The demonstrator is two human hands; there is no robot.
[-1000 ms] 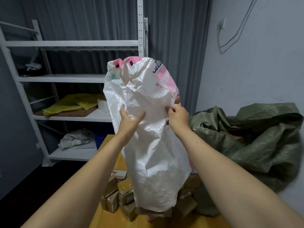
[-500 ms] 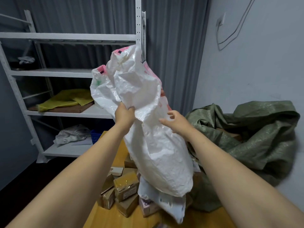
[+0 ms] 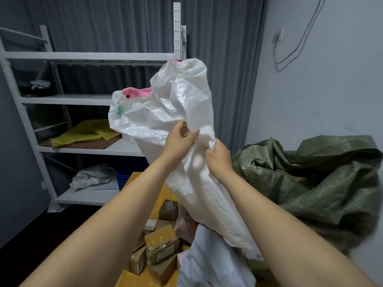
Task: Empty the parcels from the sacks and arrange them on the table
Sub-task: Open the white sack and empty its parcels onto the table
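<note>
Head view: one wide-angle frame that looks forward and down along both bare forearms.
Left hand (image 3: 179, 139): raised in front of the chest; thumb and curled fingers are closed together, pinching a fold of the white sack (image 3: 176, 104).
Right hand (image 3: 218, 156): just beside and slightly below the left hand; fingers are curled tight, clamped on bunched sack fabric.
White sack position: held up in the air over the table (image 3: 132, 179), crumpled, upper end with pink print at the top, lower end hanging down and to the right.
Parcels (image 3: 161, 243): brown taped boxes lie in a loose heap on the table, below the sack.
White mailer bag (image 3: 211, 259): lies against the boxes on their right side, under the lower end of the sack.
Green sack (image 3: 331, 183): slumped at the right side, next to the wall, mouth open; its contents cannot be made out clearly.
Shelf rack (image 3: 87, 56): white metal, behind the table on the left; a yellow sheet (image 3: 87, 131) lies on a middle shelf.
Curtain (image 3: 228, 59): grey, pleated, behind the rack.
</note>
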